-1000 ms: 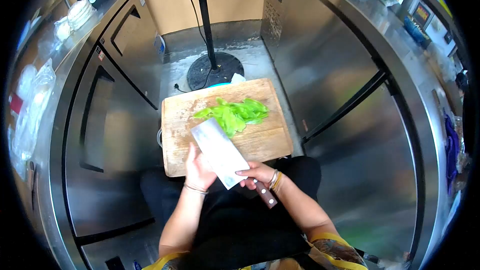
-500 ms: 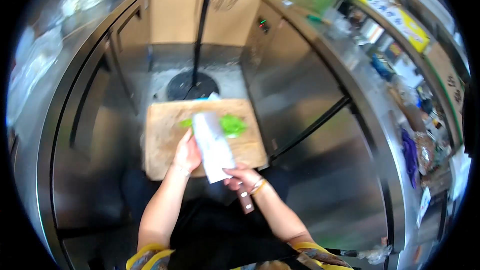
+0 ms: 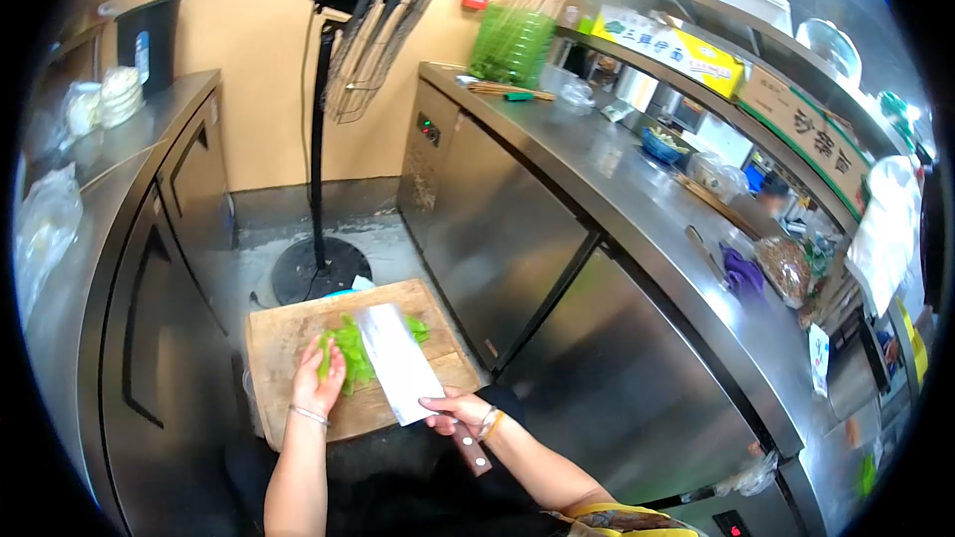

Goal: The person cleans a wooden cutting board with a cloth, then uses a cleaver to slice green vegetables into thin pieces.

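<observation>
In my right hand [image 3: 455, 412] is a cleaver [image 3: 400, 363] with a wide shiny blade and a brown riveted handle; finger and thumb grip near the base of the blade. The blade points forward over the wooden cutting board [image 3: 284, 343], covering part of the chopped green vegetable [image 3: 350, 356]. My left hand [image 3: 318, 380] is at the left edge of the greens, fingers apart and slightly curled. Nothing shows firmly held in it. Whether its fingertips touch the pieces is hard to tell.
A black standing fan [image 3: 318, 149] rises behind the board. Steel counters flank me: the left one [image 3: 134, 144] bears plastic bags, the right one [image 3: 557, 144] a green basket [image 3: 512, 45], a purple cloth [image 3: 741, 270] and bagged goods. Boxes [image 3: 667, 45] sit on a shelf above.
My view has swung up and to the right. My left hand has moved off the cleaver blade to the left side of the greens. The cleaver stays in my right hand.
</observation>
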The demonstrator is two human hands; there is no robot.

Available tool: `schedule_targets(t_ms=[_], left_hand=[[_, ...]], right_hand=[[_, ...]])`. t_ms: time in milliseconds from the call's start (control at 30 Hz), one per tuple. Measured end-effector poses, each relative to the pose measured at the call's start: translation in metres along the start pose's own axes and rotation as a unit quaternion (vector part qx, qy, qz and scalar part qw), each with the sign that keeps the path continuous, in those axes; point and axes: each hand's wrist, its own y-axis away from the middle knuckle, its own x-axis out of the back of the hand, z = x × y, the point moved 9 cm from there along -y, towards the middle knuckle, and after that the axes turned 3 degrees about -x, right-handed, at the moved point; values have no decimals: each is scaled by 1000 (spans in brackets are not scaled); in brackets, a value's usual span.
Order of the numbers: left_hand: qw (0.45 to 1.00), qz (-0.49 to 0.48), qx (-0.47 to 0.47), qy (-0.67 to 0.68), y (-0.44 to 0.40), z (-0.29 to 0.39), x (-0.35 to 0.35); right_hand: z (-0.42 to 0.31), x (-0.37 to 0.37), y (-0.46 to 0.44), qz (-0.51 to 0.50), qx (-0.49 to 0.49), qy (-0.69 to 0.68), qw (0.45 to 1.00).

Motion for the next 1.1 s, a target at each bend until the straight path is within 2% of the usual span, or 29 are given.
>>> schedule_targets(t_ms=[33, 100, 233, 267, 300, 400, 433, 467, 533, 567, 600, 633, 667, 733, 767, 800, 833, 867, 900, 933, 967, 1000, 1033, 1067, 1100], left_hand=[[1000, 6, -6, 3, 7, -1, -5], [990, -96, 103, -30, 22, -28, -42], [981, -166, 98, -26, 26, -32, -61], [977, -176, 99, -70, 18, -32, -45], [991, -71, 85, -75, 28, -29, -40], [995, -46, 71, 52, 23, -34, -40], [994, -26, 56, 85, 15, -34, -36], [997, -54, 53, 31, -5, -36, -27], [999, 23, 10, -24, -33, -28, -13], [994, 53, -13, -94, -47, -23, -5], [981, 42, -40, -186, -71, -19, 9], [967, 80, -48, -236, -59, -14, -1], [967, 38, -32, -248, -79, -22, 9], [839, 45, -160, -519, -108, -10, 28], [751, 66, -219, -620, -102, 1, 24], [751, 81, -228, -615, -97, 11, 28], [775, 56, -243, -581, -88, 13, 25], [797, 25, -251, -549, -77, 9, 21], [802, 31, -239, -547, -61, 14, 25], [805, 19, -216, -552, -39, 13, 24], [843, 32, -214, -493, -4, 19, 25], [841, 15, -184, -509, 12, 27, 28], [847, -20, -153, -509, 24, 30, 29], [851, -47, -127, -508, 42, 41, 32], [853, -43, -155, -496, 74, 58, 22]], right_hand=[[-3, -9, 6, -24, -4, -22, 999], [-3, -22, 16, -33, -21, 9, 999], [9, -15, 10, -14, -35, 84, 996], [5, -9, 13, 14, -14, 89, 996], [-1, -2, 16, 40, 5, 98, 994], [-16, 27, 30, 154, 14, 108, 982], [-31, 21, 44, 208, 48, 98, 972], [-45, 14, 55, 187, 76, 90, 975], [-78, 25, 64, 118, 139, 107, 977], [-102, 16, 78, 109, 172, 111, 973], [-127, 11, 92, 134, 208, 108, 963], [-151, 12, 110, 165, 245, 102, 950], [-177, 16, 124, 164, 271, 110, 942], [-228, 10, 158, 187, 309, 144, 921], [-260, 33, 175, 198, 356, 176, 896], [-291, 48, 188, 173, 389, 193, 884], [-321, 67, 201, 175, 433, 177, 866], [-352, 98, 210, 226, 415, 108, 874], [-383, 119, 219, 189, 436, 61, 878], [-411, 126, 233, 179, 430, 162, 870], [-426, 136, 238, 172, 428, 141, 876], [-441, 145, 241, 166, 426, 120, 881], [-433, 92, 262, 361, 367, 463, 722], [-425, 39, 284, 526, 227, 697, 431], [-438, 59, 284, 571, 225, 641, 461]])
